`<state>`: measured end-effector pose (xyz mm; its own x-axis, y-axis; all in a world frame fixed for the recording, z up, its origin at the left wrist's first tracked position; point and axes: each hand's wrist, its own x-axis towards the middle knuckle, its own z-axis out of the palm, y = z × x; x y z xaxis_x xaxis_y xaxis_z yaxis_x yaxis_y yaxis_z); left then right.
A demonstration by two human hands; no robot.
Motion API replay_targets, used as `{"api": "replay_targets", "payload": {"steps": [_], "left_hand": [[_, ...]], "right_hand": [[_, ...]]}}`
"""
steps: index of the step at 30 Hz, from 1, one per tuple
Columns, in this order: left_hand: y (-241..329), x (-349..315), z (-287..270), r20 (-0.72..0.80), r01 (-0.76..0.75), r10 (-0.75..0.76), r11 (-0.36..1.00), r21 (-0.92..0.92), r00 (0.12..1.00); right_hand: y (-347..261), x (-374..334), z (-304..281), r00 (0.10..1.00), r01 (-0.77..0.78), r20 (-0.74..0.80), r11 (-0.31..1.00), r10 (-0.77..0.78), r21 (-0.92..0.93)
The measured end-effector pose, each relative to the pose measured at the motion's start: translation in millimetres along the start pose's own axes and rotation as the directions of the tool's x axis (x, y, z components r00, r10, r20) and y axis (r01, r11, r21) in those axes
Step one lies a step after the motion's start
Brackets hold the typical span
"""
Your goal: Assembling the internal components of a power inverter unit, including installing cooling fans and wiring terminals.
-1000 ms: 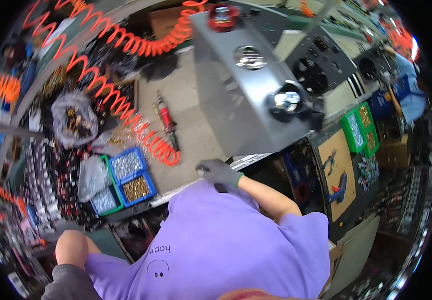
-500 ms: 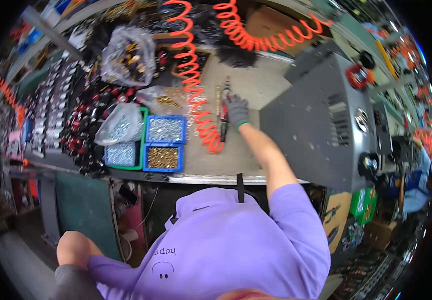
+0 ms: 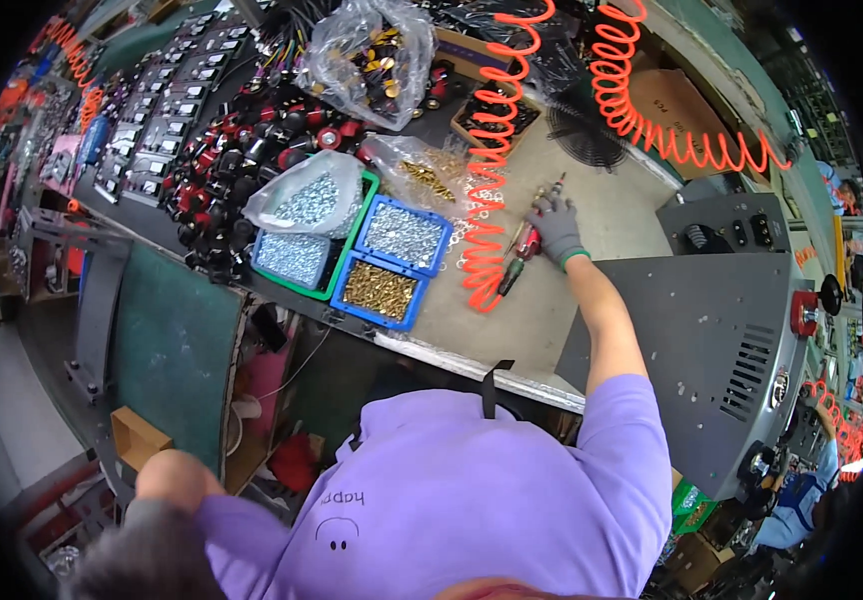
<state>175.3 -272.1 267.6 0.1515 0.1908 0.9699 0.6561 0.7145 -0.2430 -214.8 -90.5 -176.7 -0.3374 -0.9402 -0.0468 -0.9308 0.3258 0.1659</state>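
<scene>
My right hand, in a grey glove with a green cuff, lies over the middle of a red and black air screwdriver on the worktable. Its fingers close over the tool's body; the glove hides part of the grip. The screwdriver's tip points away from me, and an orange coiled air hose runs to its near end. Down at the lower left, away from the table, my left hand is a blurred grey glove. Its fingers cannot be made out.
Left of the screwdriver stand blue bins of small metal parts and a green tray. Beyond lie a plastic bag of parts and many red and black knobs. A large grey metal housing stands at the right.
The view has turned, so the table appears tilted and shifted right. My right hand has moved from beside the screwdriver to over it. My left hand remains low at the left, now blurred.
</scene>
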Motion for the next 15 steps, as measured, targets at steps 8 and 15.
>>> {"api": "replay_targets", "payload": {"steps": [8,15], "left_hand": [[16.3,-207.3,-18.5,-0.032,0.845,-0.979,0.155,0.512,0.199],[52.4,-362.4,-26.5,0.298,0.646,-0.945,0.144,0.750,-0.136]], "right_hand": [[-72.9,-39.3,-53.9,0.641,-0.127,-0.502,0.726,0.580,0.676],[-135.9,-121.7,-78.8,0.633,-0.041,-0.064,0.117,0.771,0.992]]}}
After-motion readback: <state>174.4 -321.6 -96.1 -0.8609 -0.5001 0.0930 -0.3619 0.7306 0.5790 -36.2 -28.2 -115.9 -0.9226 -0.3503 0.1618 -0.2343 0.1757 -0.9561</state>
